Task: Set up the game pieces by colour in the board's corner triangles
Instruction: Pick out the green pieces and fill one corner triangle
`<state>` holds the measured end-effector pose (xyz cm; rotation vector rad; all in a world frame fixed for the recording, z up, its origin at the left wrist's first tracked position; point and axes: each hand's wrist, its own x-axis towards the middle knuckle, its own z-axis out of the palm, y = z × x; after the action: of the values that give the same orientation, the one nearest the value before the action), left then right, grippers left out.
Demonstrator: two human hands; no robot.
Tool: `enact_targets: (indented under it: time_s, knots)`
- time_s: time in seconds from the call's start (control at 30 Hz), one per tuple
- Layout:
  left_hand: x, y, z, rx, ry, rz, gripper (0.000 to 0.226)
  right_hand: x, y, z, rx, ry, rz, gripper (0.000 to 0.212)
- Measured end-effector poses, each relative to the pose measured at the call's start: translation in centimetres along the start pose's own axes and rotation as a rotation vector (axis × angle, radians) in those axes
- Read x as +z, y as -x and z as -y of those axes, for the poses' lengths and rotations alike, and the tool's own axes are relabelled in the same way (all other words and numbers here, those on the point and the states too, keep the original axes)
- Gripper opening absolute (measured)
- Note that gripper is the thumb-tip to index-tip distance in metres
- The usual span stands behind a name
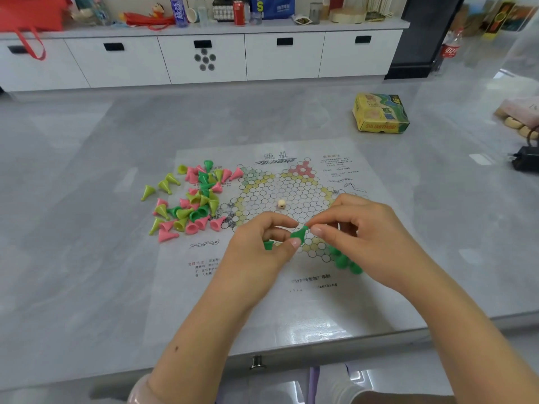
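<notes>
Bright, even indoor light, soft and diffuse. Faint shadows beneath the hands (306, 237). Glossy table (87, 258) shows pale glare patches toward 3 and 5 o'clock. Wide-angle bend curves the cabinet (204, 59) line at 12 o'clock. Edges at 2 to 3 o'clock smeared, hazy; centre reasonably sharp.

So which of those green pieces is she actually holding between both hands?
The dark green cone in the air over the board's near edge, pinched by left hand and right hand. The other greens lie in the pile or stand on the board.
</notes>
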<state>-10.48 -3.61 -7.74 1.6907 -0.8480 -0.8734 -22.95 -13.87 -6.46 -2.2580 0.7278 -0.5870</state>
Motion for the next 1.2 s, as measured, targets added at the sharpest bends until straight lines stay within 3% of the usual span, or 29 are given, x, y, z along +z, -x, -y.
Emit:
enact_targets:
  time_s: [0.53,0.67,0.77,0.87,1.0,1.2]
  knots:
    - [-0.8,0.3,0.0,0.103,-0.231,-0.016,0.009,0.4,0.0,0.4,0.007,-0.028,0.016,0.012]
    - [-4.2,-0.3,-0.8,0.181,-0.490,-0.262,0.008,-0.3,-0.2,0.5,0.050,-0.065,-0.034,0.010]
    - [-7.3,-2.0,-1.0,0.111,-0.691,-0.375,0.016,-0.6,-0.3,0.5,0.051,-0.088,-0.068,0.010]
    - [-9.2,-4.6,-0.5,0.047,-0.953,-0.306,0.024,-0.7,-0.2,0.5,0.045,-0.095,-0.077,0.013]
    - [-10.2,-6.8,0.9,0.046,-1.303,-0.072,0.032,-1.1,0.0,0.3,0.050,-0.118,-0.104,0.017]
    - [-10.2,-7.3,1.0,0.088,-1.568,0.014,0.033,-1.6,0.1,0.1,0.080,-0.115,-0.106,0.013]
